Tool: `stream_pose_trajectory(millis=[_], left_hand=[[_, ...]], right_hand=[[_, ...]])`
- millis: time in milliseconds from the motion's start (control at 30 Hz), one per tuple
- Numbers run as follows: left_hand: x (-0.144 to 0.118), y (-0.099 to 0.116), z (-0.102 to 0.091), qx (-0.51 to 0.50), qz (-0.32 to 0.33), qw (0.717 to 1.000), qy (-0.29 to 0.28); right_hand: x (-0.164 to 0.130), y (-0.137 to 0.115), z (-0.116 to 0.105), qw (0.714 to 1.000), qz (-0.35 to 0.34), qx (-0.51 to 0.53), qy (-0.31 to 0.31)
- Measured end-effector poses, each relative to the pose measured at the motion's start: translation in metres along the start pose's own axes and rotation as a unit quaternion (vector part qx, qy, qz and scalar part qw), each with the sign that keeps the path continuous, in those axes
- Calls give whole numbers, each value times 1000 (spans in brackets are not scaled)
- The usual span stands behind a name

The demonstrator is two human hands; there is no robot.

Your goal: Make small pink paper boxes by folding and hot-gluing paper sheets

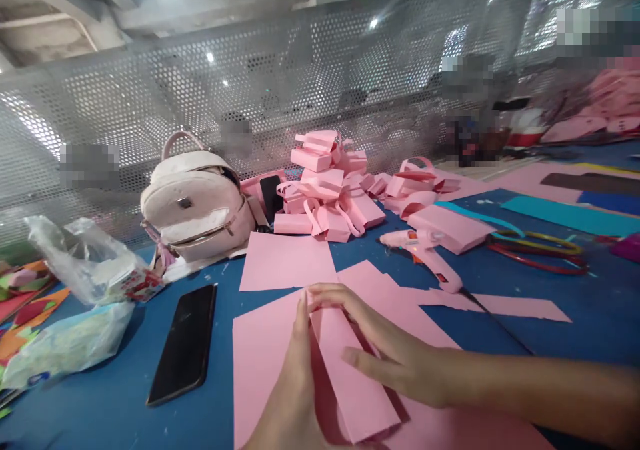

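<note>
Pink folded paper (353,377) is lying right in front of you

Your left hand (295,380) is standing along its left side, and its fingers are stretching out straight and loose. Your right hand (393,357) is bending over its far end and right side, and the thumb is resting on top. I cannot tell if that hand is squeezing. The paper is lying on big pink sheets (265,363) on the blue table (125,397). A black phone (185,343) is lying to the left, a pink glue gun (427,255) is resting to the right, and pink paper shapes (323,185) are sitting farther back, near a pale backpack (203,207)
</note>
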State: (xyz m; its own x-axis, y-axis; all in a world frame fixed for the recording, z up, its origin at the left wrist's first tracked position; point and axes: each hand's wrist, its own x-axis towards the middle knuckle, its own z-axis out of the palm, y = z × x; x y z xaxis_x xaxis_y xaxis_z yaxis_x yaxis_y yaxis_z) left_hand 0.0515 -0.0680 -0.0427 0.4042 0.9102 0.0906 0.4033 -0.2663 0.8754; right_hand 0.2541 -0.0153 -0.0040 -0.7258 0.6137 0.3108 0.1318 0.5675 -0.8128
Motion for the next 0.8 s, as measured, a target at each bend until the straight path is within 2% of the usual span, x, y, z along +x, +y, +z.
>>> stream_pose_trajectory(millis=[100,200,400,533,667,800], left_hand=[[-1,2,-10,1,-5,1000,9],[-2,2,-19,15,9,999,29],[-3,-5,-35,17,18,999,30],[-3,-6,-39,38,23,998,33],[-4,-2,-39,19,-19,999,32],[-5,0,-37,17,-40,997,57]], right_hand=[[0,2,-4,1000,10,-16,14],[0,7,-10,998,-21,-46,25],[3,13,-17,982,-109,-150,-41],[4,15,-16,974,-121,-180,-70],[4,17,-14,963,-154,-207,-80],[4,17,-14,952,-184,-235,-74]])
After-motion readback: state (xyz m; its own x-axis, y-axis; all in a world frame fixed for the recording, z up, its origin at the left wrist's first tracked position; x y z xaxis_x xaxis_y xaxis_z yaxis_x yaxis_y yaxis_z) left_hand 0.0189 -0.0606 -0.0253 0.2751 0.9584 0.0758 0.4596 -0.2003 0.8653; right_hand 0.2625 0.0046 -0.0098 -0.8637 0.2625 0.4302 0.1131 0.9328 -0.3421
